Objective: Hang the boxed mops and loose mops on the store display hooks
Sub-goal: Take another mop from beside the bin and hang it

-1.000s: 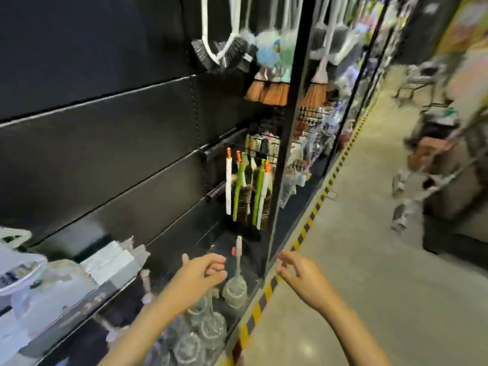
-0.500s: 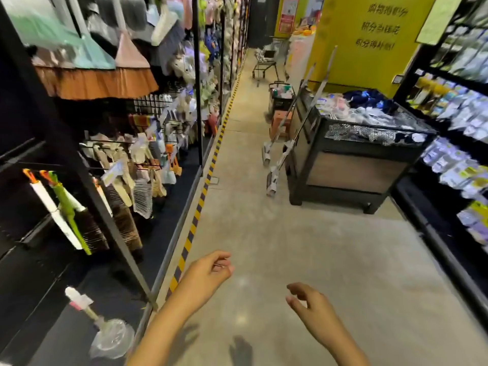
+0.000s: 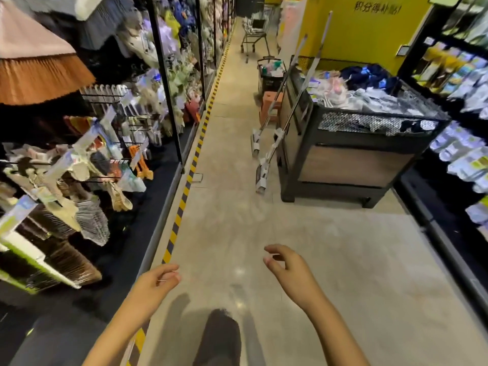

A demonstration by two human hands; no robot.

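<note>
1. Head view: a second ago it faced the black shelf wall with brushes; now it looks down the aisle floor (image 3: 237,207), so the person has turned away from the hooks.
2. The left hand (image 3: 155,282) and right hand (image 3: 286,268) are both empty, fingers loosely curled and released.
3. Two loose mops (image 3: 264,165) lean against the display bin (image 3: 343,165), well ahead, so a walk and pickup likely come next.

Site: retail shop aisle | Evidence: stocked display racks (image 3: 111,143), merchandise bin (image 3: 353,143), shopping cart (image 3: 254,30), hazard-striped floor edge (image 3: 184,191)
</note>
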